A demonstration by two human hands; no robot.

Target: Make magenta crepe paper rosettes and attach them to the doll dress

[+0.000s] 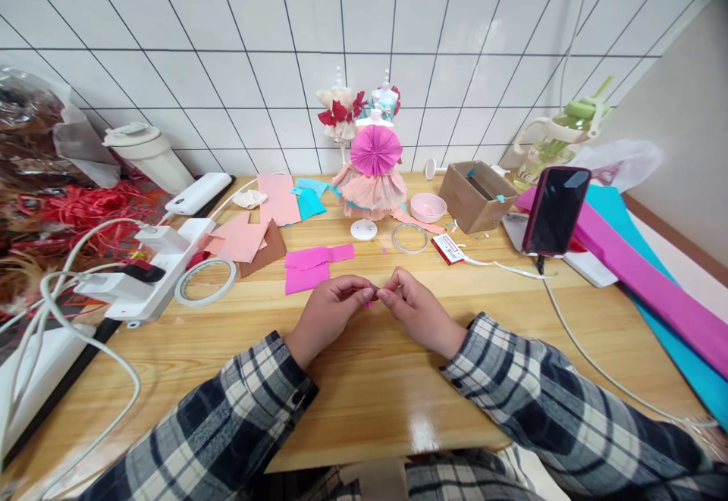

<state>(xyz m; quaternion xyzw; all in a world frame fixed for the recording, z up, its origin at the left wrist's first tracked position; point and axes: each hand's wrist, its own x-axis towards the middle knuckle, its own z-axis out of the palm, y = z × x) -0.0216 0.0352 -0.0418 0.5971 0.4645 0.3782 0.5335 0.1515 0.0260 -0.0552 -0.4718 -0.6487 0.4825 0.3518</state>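
The bare left hand [338,305] and bare right hand [418,308] come close together above the pale wooden table [369,380], both pinching a small magenta scrap [368,305], probably paper, though their grip mostly hides it. Just beyond the left hand lie flat, torn-edged magenta paper pieces [307,271]; farther out, a round pleated magenta fan [376,150] fronts a pink-skirted miniature dress form [369,192].

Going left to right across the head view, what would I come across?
Tumbler, larger tape roll, brown paper, left hand, right hand, box, phone. I left out things whose places overlap.
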